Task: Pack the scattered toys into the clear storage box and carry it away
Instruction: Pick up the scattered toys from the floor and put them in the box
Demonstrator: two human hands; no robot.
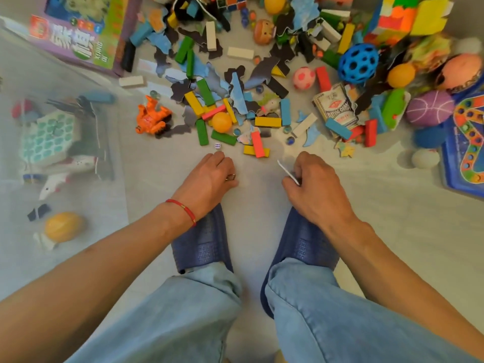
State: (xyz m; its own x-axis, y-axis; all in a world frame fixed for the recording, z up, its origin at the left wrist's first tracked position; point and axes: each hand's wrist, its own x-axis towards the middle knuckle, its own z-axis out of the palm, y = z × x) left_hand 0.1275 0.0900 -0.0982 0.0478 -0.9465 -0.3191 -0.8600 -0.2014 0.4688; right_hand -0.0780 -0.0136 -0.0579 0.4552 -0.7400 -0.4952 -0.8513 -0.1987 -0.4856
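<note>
Scattered toys cover the floor ahead: coloured wooden blocks [204, 93], puzzle pieces, an orange ball [221, 122], an orange toy figure [152, 118] and a small white die [217, 145]. My left hand [209, 179] hovers low over the floor with fingers curled, its fingertips just below the die; whether it holds anything is hidden. A thin white card [288, 172] is pinched in my right hand [314, 187], which is near the floor. The clear storage box [65, 82] stands at the left, holding several toys, among them a yellow egg [62, 226].
A purple game box [78, 35] lies at the upper left. A card pack [335, 108], a blue holed ball [358, 63], a pink ball [303, 77], a purple ball [429, 108] and a blue board game [468, 142] are at the right. My blue slippers [204, 242] stand below my hands.
</note>
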